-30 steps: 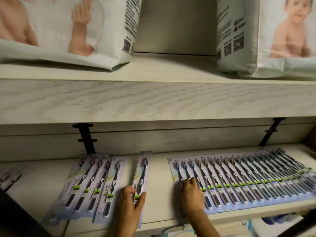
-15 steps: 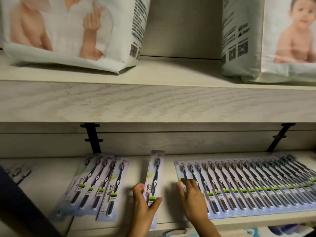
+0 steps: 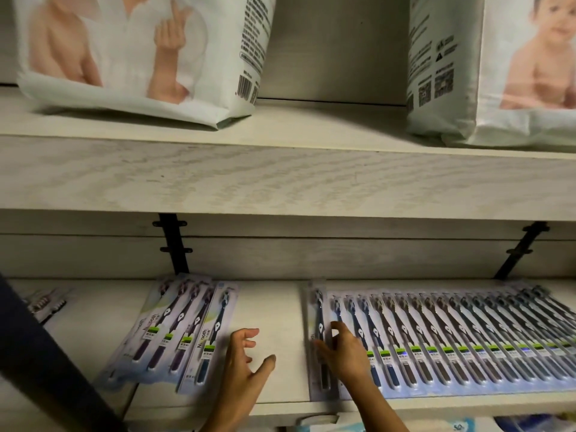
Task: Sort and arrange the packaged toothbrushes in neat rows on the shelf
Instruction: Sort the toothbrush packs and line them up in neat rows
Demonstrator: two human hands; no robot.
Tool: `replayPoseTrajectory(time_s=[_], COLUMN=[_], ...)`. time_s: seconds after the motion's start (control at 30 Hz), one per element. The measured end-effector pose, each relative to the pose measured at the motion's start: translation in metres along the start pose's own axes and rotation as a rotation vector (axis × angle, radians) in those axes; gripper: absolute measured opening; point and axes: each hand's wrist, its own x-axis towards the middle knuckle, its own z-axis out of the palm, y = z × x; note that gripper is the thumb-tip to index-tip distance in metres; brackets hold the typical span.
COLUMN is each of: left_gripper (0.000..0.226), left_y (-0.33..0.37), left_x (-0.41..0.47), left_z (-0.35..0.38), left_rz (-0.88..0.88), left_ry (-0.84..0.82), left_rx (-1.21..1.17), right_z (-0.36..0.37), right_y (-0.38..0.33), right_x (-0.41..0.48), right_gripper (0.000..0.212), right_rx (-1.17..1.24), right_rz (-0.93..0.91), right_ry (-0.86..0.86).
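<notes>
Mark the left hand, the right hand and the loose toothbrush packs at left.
left hand (image 3: 246,372), head view, back of the hand.
right hand (image 3: 349,357), head view, back of the hand.
loose toothbrush packs (image 3: 186,340), head view, one pack's green label.

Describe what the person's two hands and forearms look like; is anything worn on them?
The left hand and the right hand are both bare: no glove, ring or bracelet shows. Both forearms are bare as well, with no sleeve or watch visible down to the picture's lower edge.
</notes>
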Motion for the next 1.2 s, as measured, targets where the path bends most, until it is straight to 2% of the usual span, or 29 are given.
replayPoseTrajectory(time_s=[0.3,0.43,0.53,0.6,0.77,0.87,0.97,1.07,1.2], left_gripper=[0.054,0.056,0.041,0.031,0.030,0.041,0.053,0.057,0.052], left_y=[-0.006,-0.007,-0.008,-0.008,-0.017,-0.017,-0.020,-0.027,-0.033], left_x=[-0.003,-0.004,-0.003,0.000,0.011,0.017,0.025,0.031,0.035], left_z=[0.006,0.009,0.006,0.001,-0.018,-0.032,-0.041,-0.044,-0.046], left_rz=[-0.129,-0.138,-0.135,-0.136,-0.086,-0.069,-0.145,-0.215,-0.188], left_ry=[-0.056,-0.064,-0.037,-0.027,0.073,0.083,0.045,0.000,0.044], left_rx=[0.012,0.043,0.088,0.162,0.469,0.690,0.846,0.900,1.022], right_z=[0.011,0.012,0.012,0.010,0.004,0.001,0.000,-0.001,-0.001], right_y=[0.002,0.002,0.006,0.009,0.013,0.013,0.010,0.007,0.003], right_x=[0.000,-0.006,-0.005,-0.004,-0.003,-0.003,-0.004,-0.006,-0.011], right_gripper=[0.037,0.032,0.028,0.028,0.029,0.027,0.029,0.037,0.051], right_rx=[-0.295,-0.341,-0.333,-0.323,-0.325,-0.331,-0.342,-0.317,-0.282], right_rz=[0.017,0.010,0.015,0.016,0.001,-0.007,-0.008,-0.015,-0.031], right_ry=[0.100,0.153,0.148,0.147,0.126,0.105,0.098,0.096,0.083])
